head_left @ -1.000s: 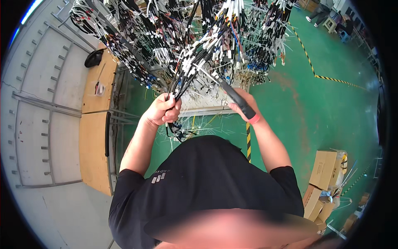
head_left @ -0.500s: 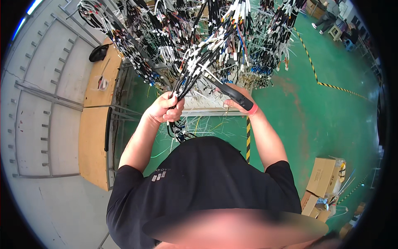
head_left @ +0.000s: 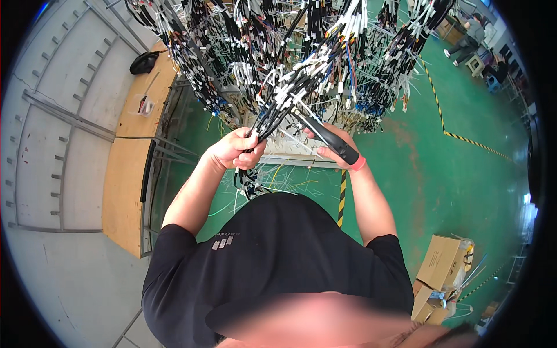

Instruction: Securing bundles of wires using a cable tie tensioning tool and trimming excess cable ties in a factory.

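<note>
My left hand (head_left: 239, 149) is closed round a bundle of black cables with white connectors, a wire harness (head_left: 278, 107) that runs up and to the right into the hanging mass. Loose cable ends (head_left: 249, 184) dangle below that fist. In my right hand (head_left: 337, 146) lies a long black tool shaped like a cable tie gun (head_left: 329, 139), with a pink-red end near the wrist. Its narrow nose points up and left and meets the harness, or lies right in front of it. My right fingers are partly hidden behind the tool.
Many wire harnesses (head_left: 203, 75) hang ahead from a metal rack above a pale tray (head_left: 301, 152). Cut ties litter the green floor (head_left: 418, 191). A wooden bench (head_left: 129, 191) stands left, cardboard boxes (head_left: 441, 261) at lower right. Another person (head_left: 469, 37) is at the far right.
The view has shifted slightly, so the rack and bench sit a little differently. Both hands keep their grips, and the tool is tilted a little more steeply.
</note>
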### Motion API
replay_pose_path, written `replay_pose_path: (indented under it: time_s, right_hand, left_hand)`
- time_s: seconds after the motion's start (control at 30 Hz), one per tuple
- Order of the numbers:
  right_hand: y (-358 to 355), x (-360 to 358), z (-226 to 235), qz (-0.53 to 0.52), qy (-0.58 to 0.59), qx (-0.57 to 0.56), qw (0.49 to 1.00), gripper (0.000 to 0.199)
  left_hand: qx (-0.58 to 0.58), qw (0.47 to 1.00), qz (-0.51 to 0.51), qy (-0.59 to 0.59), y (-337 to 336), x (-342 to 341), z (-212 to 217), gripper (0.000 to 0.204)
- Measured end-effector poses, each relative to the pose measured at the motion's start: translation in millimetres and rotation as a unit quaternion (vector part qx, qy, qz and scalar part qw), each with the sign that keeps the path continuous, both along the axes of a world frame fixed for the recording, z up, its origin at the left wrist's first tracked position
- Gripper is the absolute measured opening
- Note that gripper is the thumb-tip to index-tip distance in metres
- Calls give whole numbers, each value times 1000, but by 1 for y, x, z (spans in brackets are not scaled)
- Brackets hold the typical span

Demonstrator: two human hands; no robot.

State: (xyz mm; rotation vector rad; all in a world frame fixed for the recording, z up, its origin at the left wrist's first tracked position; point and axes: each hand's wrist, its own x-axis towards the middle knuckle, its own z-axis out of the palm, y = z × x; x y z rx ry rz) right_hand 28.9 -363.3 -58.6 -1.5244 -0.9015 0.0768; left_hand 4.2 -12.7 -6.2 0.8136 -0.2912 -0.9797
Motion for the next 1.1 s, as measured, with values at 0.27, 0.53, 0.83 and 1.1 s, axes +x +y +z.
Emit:
replay_pose_path:
  time_s: [0.27, 0.53, 0.83, 1.1]
  right_hand:
    - [-1, -3, -1, 0, 50, 4, 999, 45]
    - [-2, -10, 18, -33, 65, -39, 997, 31]
    - [-7, -26, 31, -199, -200, -195, 939, 39]
    - [9, -54, 44, -287, -389, -280, 829, 30]
  left_hand:
    - [42, 999, -28, -3, -5, 0, -3, 42]
    - [77, 995, -43, -39, -1, 1, 1, 42]
    - [56, 996, 6, -67, 10, 1, -1, 40]
    - [190, 965, 144, -113, -16, -6, -3, 38]
